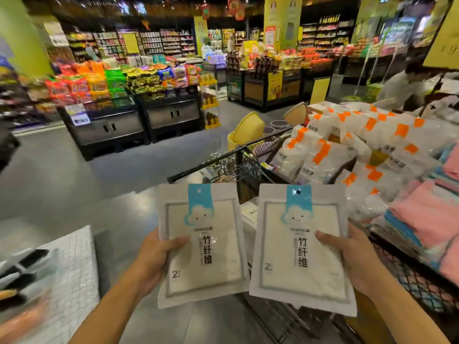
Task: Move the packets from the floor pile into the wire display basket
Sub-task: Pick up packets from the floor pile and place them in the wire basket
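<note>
My left hand grips a stack of flat white packets with a blue cloud tab, thumb across the front. My right hand grips a second, like stack of white packets the same way. Both stacks are held upright, side by side, in front of me. The black wire display basket stands just beyond and to the right, its mesh wall running along my right side. It is filled with clear bags with orange labels and folded pink and blue cloths. The floor pile is out of view.
A white gridded sheet with dark items lies at lower left. Yellow plastic tubs stand past the basket. Snack display stands line the far side of the grey aisle floor. A person in white bends at the right rear.
</note>
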